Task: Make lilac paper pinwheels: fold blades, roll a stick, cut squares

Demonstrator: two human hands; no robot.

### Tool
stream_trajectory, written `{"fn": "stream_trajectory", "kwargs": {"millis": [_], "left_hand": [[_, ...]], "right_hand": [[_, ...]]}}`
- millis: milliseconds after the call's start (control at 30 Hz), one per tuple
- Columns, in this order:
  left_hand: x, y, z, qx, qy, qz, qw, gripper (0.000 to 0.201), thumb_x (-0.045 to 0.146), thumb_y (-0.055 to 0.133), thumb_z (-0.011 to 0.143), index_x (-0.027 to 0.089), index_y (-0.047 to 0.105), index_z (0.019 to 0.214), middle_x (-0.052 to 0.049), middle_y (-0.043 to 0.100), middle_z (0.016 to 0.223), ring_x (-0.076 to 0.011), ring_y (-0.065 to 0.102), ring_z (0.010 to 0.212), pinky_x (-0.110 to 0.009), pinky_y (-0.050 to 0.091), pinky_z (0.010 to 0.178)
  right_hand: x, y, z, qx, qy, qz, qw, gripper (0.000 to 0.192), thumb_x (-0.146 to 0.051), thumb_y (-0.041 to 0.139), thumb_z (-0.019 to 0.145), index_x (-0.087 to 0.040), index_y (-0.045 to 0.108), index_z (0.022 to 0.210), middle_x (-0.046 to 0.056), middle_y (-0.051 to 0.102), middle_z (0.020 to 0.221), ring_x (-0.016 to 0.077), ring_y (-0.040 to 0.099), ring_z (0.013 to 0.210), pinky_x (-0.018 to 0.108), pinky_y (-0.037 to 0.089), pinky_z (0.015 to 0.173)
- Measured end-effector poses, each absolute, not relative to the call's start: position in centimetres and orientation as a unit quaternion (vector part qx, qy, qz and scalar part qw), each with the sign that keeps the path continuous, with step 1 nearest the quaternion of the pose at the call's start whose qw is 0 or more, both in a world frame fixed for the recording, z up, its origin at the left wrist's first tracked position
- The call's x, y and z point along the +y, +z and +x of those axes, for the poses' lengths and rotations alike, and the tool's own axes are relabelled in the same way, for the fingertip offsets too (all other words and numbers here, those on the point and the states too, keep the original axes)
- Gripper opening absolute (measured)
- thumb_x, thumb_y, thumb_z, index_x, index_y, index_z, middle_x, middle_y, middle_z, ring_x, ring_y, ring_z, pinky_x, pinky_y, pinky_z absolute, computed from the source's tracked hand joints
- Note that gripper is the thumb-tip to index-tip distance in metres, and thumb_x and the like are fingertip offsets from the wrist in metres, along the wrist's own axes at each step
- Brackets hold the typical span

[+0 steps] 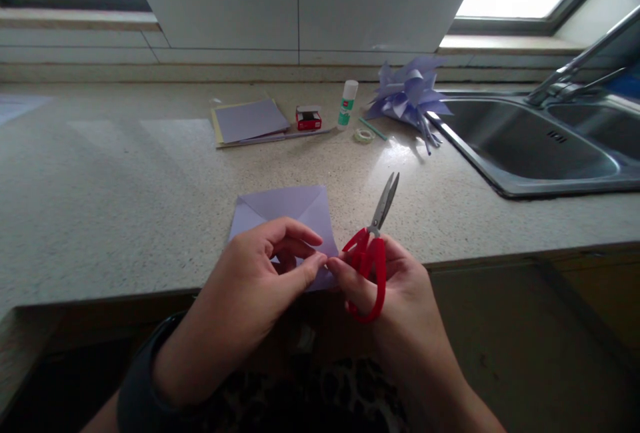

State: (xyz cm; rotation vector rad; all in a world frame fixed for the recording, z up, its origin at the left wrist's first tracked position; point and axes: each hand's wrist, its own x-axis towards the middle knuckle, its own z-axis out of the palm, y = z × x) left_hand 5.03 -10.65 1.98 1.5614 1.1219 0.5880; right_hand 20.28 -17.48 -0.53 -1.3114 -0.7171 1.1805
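Observation:
A square of pale purple paper (pixel 280 206) with diagonal creases lies at the counter's front edge. My left hand (pixel 265 266) reaches over it, thumb and forefinger pinched on its right side near the front corner. From the right, my right hand (pixel 395 286) pinches the same spot with thumb and finger. Red-handled scissors (pixel 373 253) hang on my right hand, the thumb through one loop, their blades pointing up and away, slightly parted. My fingers hide the pinched bit of paper.
At the back stand a stack of purple sheets (pixel 253 119), a small red box (pixel 309 118), a glue stick (pixel 347 105), a tape roll (pixel 364 135) and a green stick (pixel 373 128). Purple paper pinwheels (pixel 410 93) lie beside the steel sink (pixel 480 159) on the right.

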Motion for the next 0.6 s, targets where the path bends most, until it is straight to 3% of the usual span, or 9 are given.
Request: {"fn": "stream_trajectory", "kwargs": {"millis": [233,400,600], "left_hand": [[-10.7,2.2,5.1,0.474,0.253,0.673,0.508,0.018,0.034,0.072,0.084,0.022,0.069,0.096,0.000,0.073,0.084,-0.0168,0.067,0.074,-0.028,0.051,0.065],[-10.4,1.6,5.1,0.480,0.246,0.685,0.490,0.020,0.035,0.070,0.085,0.021,0.069,0.099,-0.001,0.072,0.085,-0.0168,0.064,0.072,-0.028,0.049,0.062],[-10.1,1.2,4.6,0.473,0.188,0.715,0.479,0.023,0.043,0.068,0.087,0.027,0.069,0.103,0.000,0.072,0.085,-0.0187,0.065,0.076,-0.029,0.047,0.061]], "right_hand": [[-17.5,-0.3,20.1,-0.313,0.499,-0.569,0.574,0.027,-0.033,0.085,0.073,-0.020,0.063,0.082,-0.003,0.066,0.070,0.0105,0.060,0.059,0.019,0.047,0.052],[-18.6,-0.2,21.5,-0.297,0.533,-0.593,0.526,0.032,-0.045,0.082,0.076,-0.020,0.063,0.087,0.000,0.069,0.074,0.0100,0.058,0.054,0.018,0.043,0.042],[-21.5,-1.6,24.8,-0.283,0.604,-0.601,0.440,0.037,-0.050,0.081,0.076,-0.020,0.060,0.082,-0.005,0.058,0.057,0.0057,0.049,0.041,0.014,0.036,0.038]]}}
